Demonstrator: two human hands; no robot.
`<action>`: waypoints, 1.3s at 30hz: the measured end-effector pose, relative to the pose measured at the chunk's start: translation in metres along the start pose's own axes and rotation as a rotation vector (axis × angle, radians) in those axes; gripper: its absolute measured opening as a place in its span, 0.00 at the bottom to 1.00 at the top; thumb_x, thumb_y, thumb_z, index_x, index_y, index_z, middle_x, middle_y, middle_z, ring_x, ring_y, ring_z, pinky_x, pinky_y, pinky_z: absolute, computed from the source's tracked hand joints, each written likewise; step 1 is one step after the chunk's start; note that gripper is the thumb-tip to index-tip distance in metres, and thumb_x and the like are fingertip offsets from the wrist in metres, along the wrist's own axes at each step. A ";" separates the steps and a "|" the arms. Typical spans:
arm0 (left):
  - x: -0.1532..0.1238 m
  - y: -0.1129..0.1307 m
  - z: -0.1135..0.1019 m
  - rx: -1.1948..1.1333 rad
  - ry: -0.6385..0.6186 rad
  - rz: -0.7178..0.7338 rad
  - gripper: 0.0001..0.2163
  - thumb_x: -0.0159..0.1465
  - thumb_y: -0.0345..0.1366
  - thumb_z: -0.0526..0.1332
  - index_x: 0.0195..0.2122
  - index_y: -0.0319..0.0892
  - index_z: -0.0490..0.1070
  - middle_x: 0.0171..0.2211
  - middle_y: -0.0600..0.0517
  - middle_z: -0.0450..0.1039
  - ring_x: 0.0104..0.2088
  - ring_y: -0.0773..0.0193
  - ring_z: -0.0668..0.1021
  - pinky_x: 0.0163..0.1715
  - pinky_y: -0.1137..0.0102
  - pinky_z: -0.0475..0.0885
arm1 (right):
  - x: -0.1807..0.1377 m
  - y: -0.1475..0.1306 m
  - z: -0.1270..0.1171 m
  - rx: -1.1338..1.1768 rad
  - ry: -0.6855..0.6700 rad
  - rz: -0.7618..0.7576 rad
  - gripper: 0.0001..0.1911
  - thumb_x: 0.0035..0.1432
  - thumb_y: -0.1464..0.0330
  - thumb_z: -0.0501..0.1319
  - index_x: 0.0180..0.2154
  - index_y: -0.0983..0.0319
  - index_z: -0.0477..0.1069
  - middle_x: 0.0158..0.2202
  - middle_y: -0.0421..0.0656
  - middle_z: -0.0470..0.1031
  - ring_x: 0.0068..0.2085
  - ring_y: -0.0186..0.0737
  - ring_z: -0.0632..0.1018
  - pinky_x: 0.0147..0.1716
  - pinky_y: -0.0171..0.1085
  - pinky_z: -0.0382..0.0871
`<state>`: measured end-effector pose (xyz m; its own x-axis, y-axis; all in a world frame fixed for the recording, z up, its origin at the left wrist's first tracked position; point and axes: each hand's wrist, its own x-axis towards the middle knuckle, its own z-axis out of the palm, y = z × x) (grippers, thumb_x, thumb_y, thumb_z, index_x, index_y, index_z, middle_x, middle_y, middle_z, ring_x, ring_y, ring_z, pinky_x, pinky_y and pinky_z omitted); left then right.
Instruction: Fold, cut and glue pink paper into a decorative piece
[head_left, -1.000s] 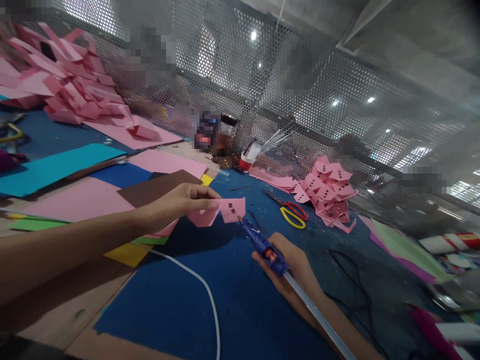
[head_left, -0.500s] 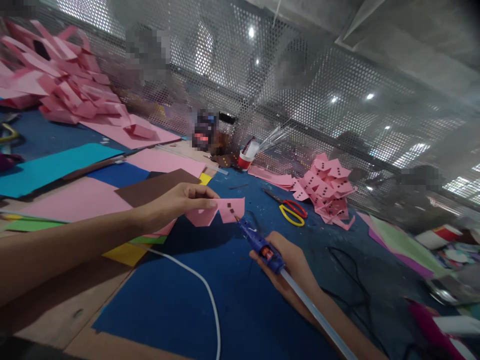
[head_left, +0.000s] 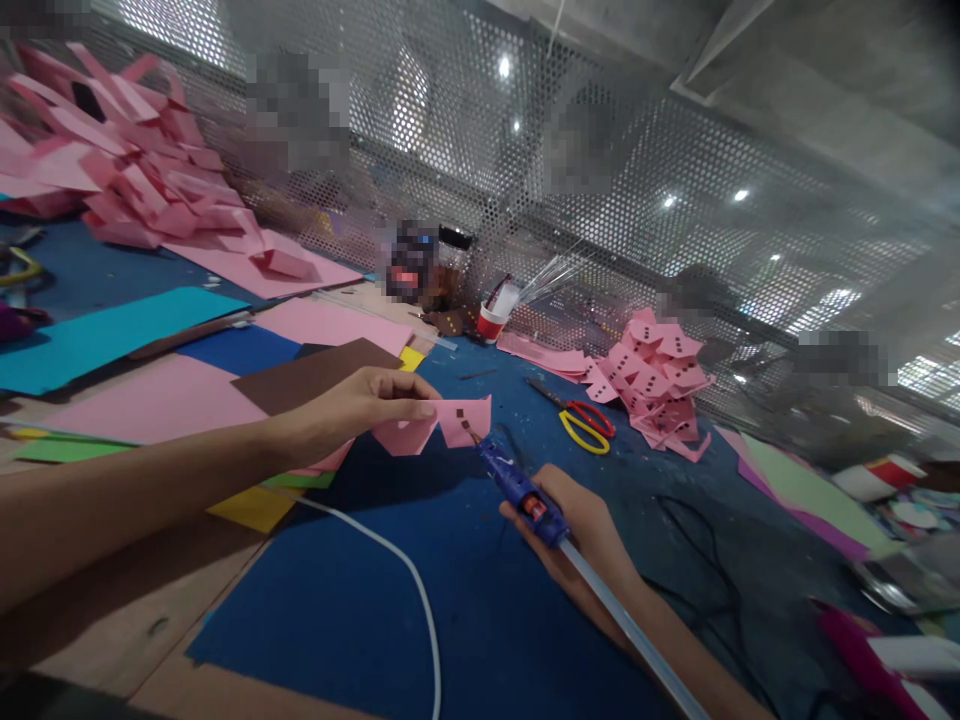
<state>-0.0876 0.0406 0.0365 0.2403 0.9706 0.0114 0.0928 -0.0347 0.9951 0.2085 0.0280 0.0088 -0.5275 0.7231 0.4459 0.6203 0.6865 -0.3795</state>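
Note:
My left hand (head_left: 358, 404) pinches a folded pink paper piece (head_left: 442, 424) with small dark squares on it, held above the blue sheet (head_left: 360, 590). My right hand (head_left: 581, 535) grips a blue hot glue gun (head_left: 521, 490) with a clear glue stick (head_left: 637, 635) running out its back. The gun's nozzle touches the lower edge of the pink piece. A white cord (head_left: 409, 585) curves across the blue sheet toward me.
Red and yellow scissors (head_left: 581, 422) lie right of the glue gun. A heap of similar pink pieces (head_left: 660, 380) sits beyond them, a bigger pink pile (head_left: 127, 170) at far left. Coloured paper sheets (head_left: 112, 335) cover the left. A red-and-white cup (head_left: 495, 315) stands by the perforated metal screen (head_left: 637, 200).
The glue gun's nozzle has crept a little up and left along the pink piece. Both hands otherwise hold still.

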 end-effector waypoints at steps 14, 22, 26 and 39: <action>0.000 0.000 0.000 0.016 0.003 0.005 0.13 0.60 0.46 0.67 0.38 0.42 0.78 0.30 0.52 0.76 0.30 0.65 0.74 0.29 0.73 0.68 | -0.001 0.000 -0.002 0.009 -0.029 0.001 0.04 0.59 0.68 0.62 0.33 0.59 0.67 0.28 0.36 0.71 0.24 0.31 0.69 0.25 0.30 0.60; 0.001 0.000 -0.001 0.027 -0.012 0.003 0.13 0.60 0.47 0.67 0.38 0.43 0.78 0.29 0.53 0.75 0.29 0.66 0.74 0.29 0.73 0.68 | -0.001 0.001 -0.003 -0.012 -0.049 0.023 0.05 0.59 0.66 0.62 0.32 0.59 0.67 0.28 0.36 0.71 0.25 0.31 0.70 0.26 0.30 0.60; 0.001 -0.001 0.000 0.005 -0.013 0.002 0.12 0.61 0.46 0.67 0.38 0.43 0.78 0.29 0.53 0.75 0.29 0.66 0.74 0.29 0.74 0.67 | -0.002 0.003 -0.001 -0.027 -0.035 -0.004 0.04 0.59 0.68 0.62 0.33 0.59 0.67 0.28 0.36 0.71 0.25 0.31 0.71 0.26 0.29 0.60; 0.000 -0.001 0.000 -0.024 -0.008 -0.006 0.10 0.62 0.44 0.67 0.37 0.43 0.78 0.28 0.54 0.75 0.29 0.68 0.74 0.28 0.75 0.66 | -0.002 0.002 -0.002 -0.017 -0.055 0.020 0.05 0.58 0.70 0.62 0.31 0.59 0.66 0.27 0.35 0.69 0.25 0.31 0.70 0.26 0.30 0.58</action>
<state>-0.0875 0.0410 0.0354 0.2475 0.9689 0.0050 0.0707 -0.0232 0.9972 0.2118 0.0285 0.0087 -0.5456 0.7403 0.3928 0.6405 0.6706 -0.3742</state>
